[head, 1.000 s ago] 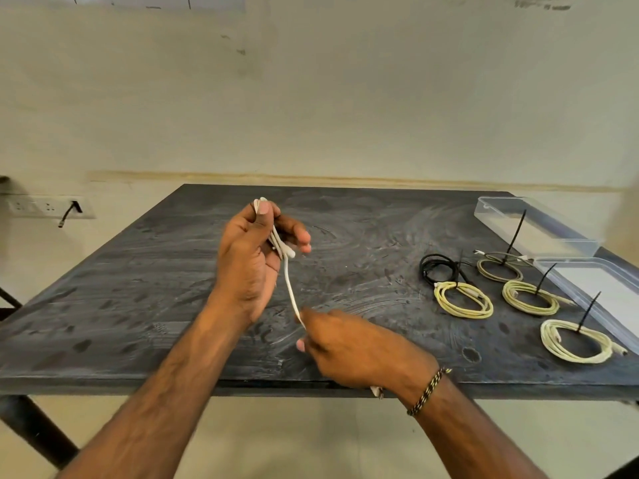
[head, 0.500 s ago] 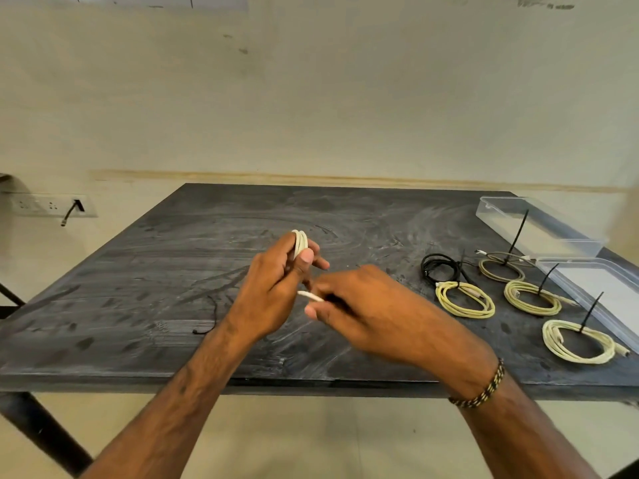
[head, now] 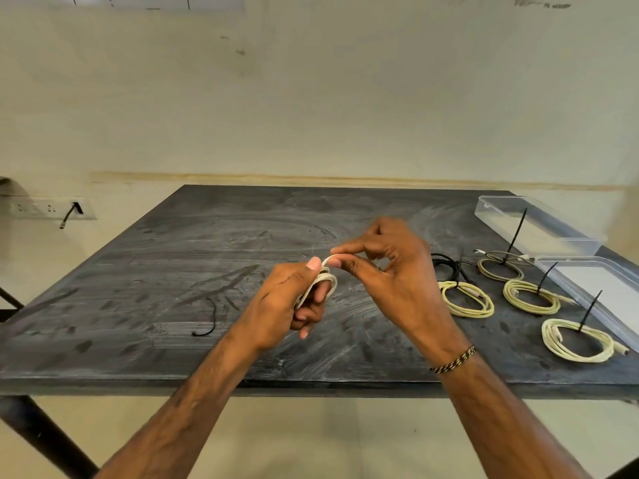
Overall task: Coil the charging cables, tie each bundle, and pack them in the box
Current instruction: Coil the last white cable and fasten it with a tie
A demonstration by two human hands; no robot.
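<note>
My left hand (head: 288, 300) grips a small coil of white cable (head: 326, 280) above the middle of the dark table (head: 138, 271). My right hand (head: 394, 271) pinches the free end of that cable between thumb and forefinger at the top of the coil. To the right lie several coiled cables with upright black ties: a black coil (head: 447, 264), a yellow coil (head: 466, 299), a tan coil (head: 499, 267), another yellow coil (head: 530, 295) and a pale coil (head: 577, 340). A clear plastic box (head: 539, 224) stands at the far right, its lid (head: 601, 288) beside it.
A loose black tie (head: 209, 318) lies on the table to the left of my hands. A wall socket strip with a black plug (head: 74, 209) is on the wall at the left. The table's front edge runs just below my wrists.
My right hand came up from the table's front edge, winding the white cable's loose length onto the coil in my left hand, which dropped lower; now it pinches the last end.
</note>
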